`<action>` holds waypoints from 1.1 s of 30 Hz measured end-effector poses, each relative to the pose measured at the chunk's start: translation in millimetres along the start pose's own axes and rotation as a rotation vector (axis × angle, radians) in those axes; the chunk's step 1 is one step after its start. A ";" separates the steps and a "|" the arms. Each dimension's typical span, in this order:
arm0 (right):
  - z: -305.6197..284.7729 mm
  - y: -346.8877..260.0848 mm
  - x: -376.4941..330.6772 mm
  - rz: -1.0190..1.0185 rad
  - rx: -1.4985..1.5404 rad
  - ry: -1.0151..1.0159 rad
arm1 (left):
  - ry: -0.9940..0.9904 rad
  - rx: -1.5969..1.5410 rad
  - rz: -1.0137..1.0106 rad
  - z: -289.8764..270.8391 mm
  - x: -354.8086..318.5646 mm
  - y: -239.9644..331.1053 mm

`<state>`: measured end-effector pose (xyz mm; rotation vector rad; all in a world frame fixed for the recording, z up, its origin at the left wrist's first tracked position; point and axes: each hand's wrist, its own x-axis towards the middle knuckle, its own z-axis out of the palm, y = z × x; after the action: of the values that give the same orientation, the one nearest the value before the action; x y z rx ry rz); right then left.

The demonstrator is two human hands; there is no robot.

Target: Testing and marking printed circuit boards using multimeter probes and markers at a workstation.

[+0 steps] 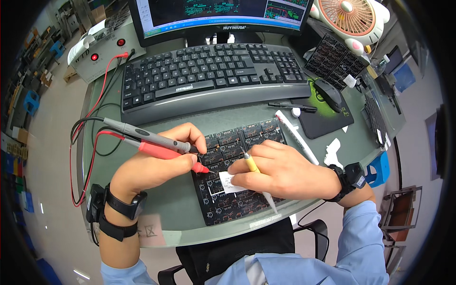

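Observation:
Two test probes are gripped in my left hand (159,167): a red probe (161,152) and a grey probe (145,132). The red tip rests at or just over a black circuit board panel (216,211) lying near the desk's front edge. Over the board's right part, my right hand (282,168) is closed round a pen-like tool (251,163) with a yellow grip, a dark thin tip and a pale tail. Under its fingers a small white paper slip (228,183) lies on the board; whether they pinch it, I cannot tell.
A keyboard (213,78) and monitor (223,19) stand behind the board. Red and black leads run to a tester box (102,56) at left. A white marker-like tube (298,138), black pen (292,107) and mouse (327,94) lie right. A fan (349,16) stands far right.

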<state>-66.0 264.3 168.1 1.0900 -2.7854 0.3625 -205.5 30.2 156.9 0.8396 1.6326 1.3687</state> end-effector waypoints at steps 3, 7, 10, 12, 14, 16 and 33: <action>12.1 1.8 4.4 -0.102 0.028 0.172 | 0.028 -0.064 0.012 4.6 2.1 1.0; 28.6 -3.4 4.4 -0.142 0.135 0.292 | 0.038 -0.034 0.019 4.1 -1.3 1.1; 25.7 -6.1 1.3 -0.107 0.154 0.250 | 0.032 -0.084 0.012 5.8 1.7 1.6; 23.6 -7.9 0.5 -0.093 0.159 0.227 | 0.006 -0.005 -0.001 3.4 -0.7 4.7; 25.6 -8.8 -0.8 -0.113 0.111 0.232 | 0.006 -0.003 0.000 2.7 -0.5 1.3; 25.6 -13.4 -1.6 -0.109 0.090 0.222 | 0.006 -0.001 0.001 4.3 -0.9 -0.4; 21.2 -27.8 -15.8 -0.059 0.111 0.131 | 0.058 -0.012 -0.001 2.1 3.8 2.9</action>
<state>-36.2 249.2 149.3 1.1252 -2.6401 0.5670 -205.3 35.0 159.0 0.7982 1.6673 1.4124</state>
